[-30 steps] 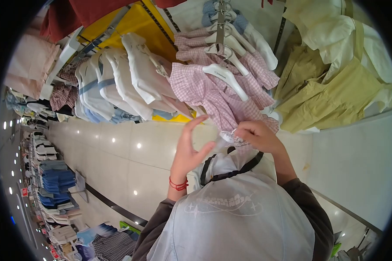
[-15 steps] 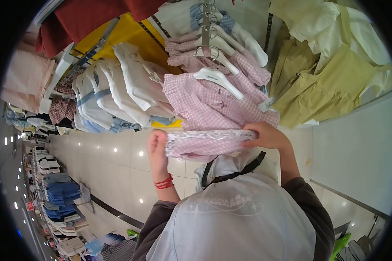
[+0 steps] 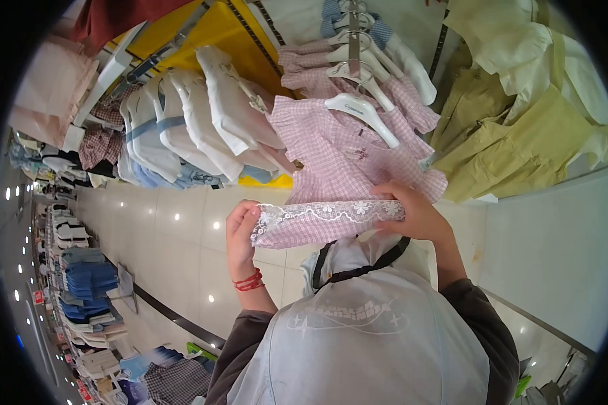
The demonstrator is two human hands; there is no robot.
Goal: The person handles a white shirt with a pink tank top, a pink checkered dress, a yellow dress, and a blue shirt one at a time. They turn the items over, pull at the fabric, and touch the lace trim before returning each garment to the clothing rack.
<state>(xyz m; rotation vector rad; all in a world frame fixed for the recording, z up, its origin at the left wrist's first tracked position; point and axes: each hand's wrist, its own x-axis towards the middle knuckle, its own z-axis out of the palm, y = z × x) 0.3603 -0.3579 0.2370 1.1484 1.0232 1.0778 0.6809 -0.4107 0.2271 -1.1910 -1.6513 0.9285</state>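
Observation:
A pink gingham dress [image 3: 324, 148] hangs in front of me on a white hanger [image 3: 363, 116]. Its lower edge carries a white lace hem [image 3: 324, 212], stretched level between my hands. With fingers closed, my left hand [image 3: 242, 233] pinches the hem's left end; a red cord bracelet [image 3: 249, 279] circles that wrist. At the other end, my right hand [image 3: 414, 214] grips the lace, thumb below and fingers on top. Behind this dress, more pink gingham garments [image 3: 317, 64] hang on the same metal rail [image 3: 353, 40].
White tops [image 3: 182, 121] hang on a rack to the left. On the right are khaki garments [image 3: 520, 142] above a white panel [image 3: 554, 236]. Folded jeans [image 3: 91, 283] lie at the far left, past the tiled floor [image 3: 182, 229]. Checked clothing [image 3: 175, 385] shows at the lower left.
The hem has tilted to show its lace more plainly, no longer blurred. My right hand has shifted slightly right along with its end. The racks appear a little further right.

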